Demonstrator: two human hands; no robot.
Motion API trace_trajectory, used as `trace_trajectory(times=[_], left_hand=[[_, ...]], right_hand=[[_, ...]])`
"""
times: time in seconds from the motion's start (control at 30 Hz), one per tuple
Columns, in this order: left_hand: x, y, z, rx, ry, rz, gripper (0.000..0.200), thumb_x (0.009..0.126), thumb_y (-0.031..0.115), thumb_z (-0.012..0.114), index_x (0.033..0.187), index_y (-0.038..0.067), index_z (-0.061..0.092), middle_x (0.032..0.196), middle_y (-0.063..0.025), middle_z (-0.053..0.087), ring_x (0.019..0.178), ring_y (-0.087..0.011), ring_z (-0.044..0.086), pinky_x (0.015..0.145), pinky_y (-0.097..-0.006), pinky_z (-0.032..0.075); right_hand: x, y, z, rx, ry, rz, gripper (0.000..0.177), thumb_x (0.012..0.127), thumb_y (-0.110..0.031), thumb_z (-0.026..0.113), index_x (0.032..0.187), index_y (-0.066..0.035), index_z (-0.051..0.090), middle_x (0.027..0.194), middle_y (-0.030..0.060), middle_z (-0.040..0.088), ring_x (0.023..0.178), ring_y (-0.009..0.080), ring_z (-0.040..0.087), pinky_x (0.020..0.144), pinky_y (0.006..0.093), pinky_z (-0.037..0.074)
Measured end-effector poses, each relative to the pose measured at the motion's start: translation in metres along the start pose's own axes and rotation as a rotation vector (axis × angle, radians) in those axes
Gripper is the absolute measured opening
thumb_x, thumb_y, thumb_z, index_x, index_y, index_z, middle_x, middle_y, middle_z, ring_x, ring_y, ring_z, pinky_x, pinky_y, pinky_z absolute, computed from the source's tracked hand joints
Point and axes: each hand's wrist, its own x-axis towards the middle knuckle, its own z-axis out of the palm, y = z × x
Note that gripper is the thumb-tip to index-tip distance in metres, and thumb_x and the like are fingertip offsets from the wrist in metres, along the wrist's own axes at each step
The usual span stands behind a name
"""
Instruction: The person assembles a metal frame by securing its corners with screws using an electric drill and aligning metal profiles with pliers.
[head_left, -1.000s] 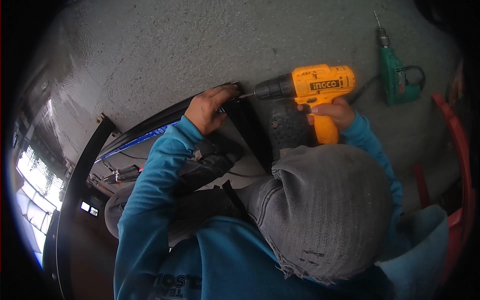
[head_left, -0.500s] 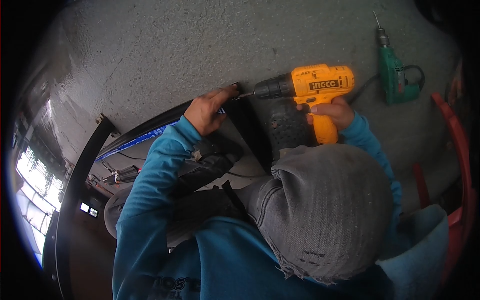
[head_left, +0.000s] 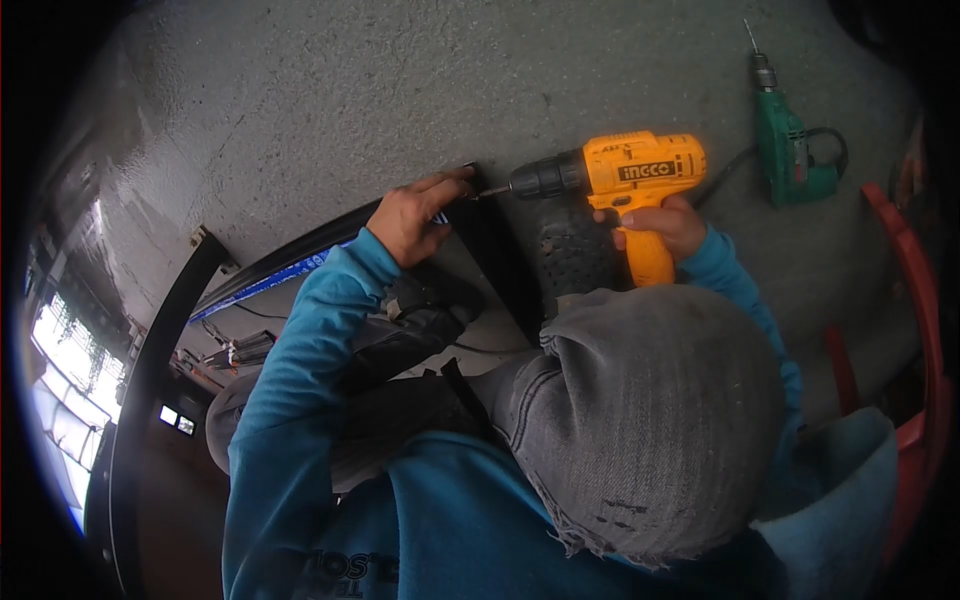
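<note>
At 12 o'clock, yellow drill [head_left: 630, 170]: marked "INGCO", bit against black frame [head_left: 505, 265] corner.
Right hand [head_left: 660, 222]: fingers wrapped round drill grip.
Left hand [head_left: 415, 215]: fingers flat, pressing frame at 11 o'clock.
Green drill [head_left: 785, 150]: 1 o'clock, lying on floor.
Floor [head_left: 350, 100]: grey rough concrete.

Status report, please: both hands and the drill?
Right hand grips yellow drill, bit at corner of black frame. Left hand presses frame. Green drill lies apart.
</note>
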Motion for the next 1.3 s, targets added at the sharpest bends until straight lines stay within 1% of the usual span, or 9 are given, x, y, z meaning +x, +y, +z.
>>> trace_trajectory(times=[0.23,0.53,0.67,0.87,0.97,1.07,1.27,1.3], left_hand=[[0.0,0.001,0.0,0.009,0.004,-0.006,0.05,0.066,-0.008,0.064,0.113,0.005,0.056,0.136,-0.0112,0.053,0.11,-0.0367,0.061,0.089,-0.0405,0.056],[0.0,-0.002,0.001,-0.002,0.017,0.006,0.048,0.066,-0.007,0.064,0.112,0.005,0.055,0.135,-0.011,0.054,0.11,-0.0362,0.061,0.088,-0.0401,0.056],[0.0,-0.001,0.001,0.006,0.024,0.016,0.048,0.066,-0.007,0.064,0.112,0.005,0.055,0.135,-0.0112,0.055,0.109,-0.0362,0.061,0.088,-0.0402,0.056],[0.0,-0.001,0.001,0.009,0.007,0.0,0.049,0.067,-0.007,0.065,0.114,0.005,0.055,0.135,-0.0113,0.054,0.108,-0.0359,0.062,0.088,-0.0402,0.056],[-0.001,0.0,0.003,0.036,0.005,0.007,0.05,0.068,-0.006,0.065,0.115,0.005,0.054,0.135,-0.0122,0.054,0.108,-0.0357,0.062,0.089,-0.0399,0.055],[-0.002,0.001,0.004,0.046,-0.004,-0.03,0.052,0.068,-0.006,0.066,0.117,0.005,0.053,0.135,-0.0133,0.054,0.109,-0.0359,0.061,0.09,-0.04,0.054],[-0.001,0.0,0.002,0.09,-0.018,0.035,0.054,0.067,-0.005,0.066,0.119,0.005,0.052,0.133,-0.0147,0.054,0.111,-0.0368,0.059,0.092,-0.0415,0.053],[-0.001,0.001,0.002,0.067,-0.006,0.031,0.057,0.065,-0.009,0.063,0.12,0.003,0.053,0.13,-0.0164,0.056,0.111,-0.0384,0.059,0.091,-0.0418,0.053]], right_hand=[[-0.003,0.0,0.004,0.018,0.014,0.025,0.047,0.079,-0.008,0.067,0.124,-0.001,0.054,0.102,0.0132,0.066,0.075,0.0167,0.065,0.068,0.0291,0.057],[-0.002,0.001,0.005,0.018,0.001,0.023,0.046,0.079,-0.009,0.067,0.123,-0.001,0.054,0.102,0.0134,0.066,0.076,0.0169,0.065,0.068,0.0291,0.057],[-0.002,0.001,0.006,0.029,0.019,0.016,0.047,0.079,-0.01,0.067,0.123,-0.001,0.054,0.102,0.0138,0.066,0.075,0.017,0.065,0.068,0.0293,0.057],[0.003,-0.001,0.003,0.008,-0.008,0.013,0.046,0.08,-0.01,0.067,0.123,-0.001,0.054,0.102,0.0139,0.067,0.074,0.0168,0.065,0.067,0.03,0.057],[0.005,-0.005,0.005,-0.004,-0.004,0.045,0.045,0.08,-0.011,0.067,0.122,-0.001,0.055,0.101,0.0137,0.067,0.073,0.0168,0.065,0.067,0.0307,0.057],[0.007,-0.013,0.01,-0.044,-0.009,0.054,0.044,0.08,-0.011,0.067,0.121,0.0,0.055,0.101,0.0136,0.067,0.072,0.0169,0.064,0.067,0.031,0.056],[0.003,-0.025,0.016,-0.162,0.006,0.046,0.04,0.078,-0.008,0.066,0.117,0.001,0.058,0.098,0.0125,0.066,0.072,0.0171,0.064,0.066,0.0305,0.056],[0.002,-0.026,0.017,-0.155,0.005,0.039,0.04,0.078,-0.008,0.066,0.117,0.001,0.058,0.097,0.0123,0.066,0.072,0.0171,0.064,0.066,0.0304,0.055]])
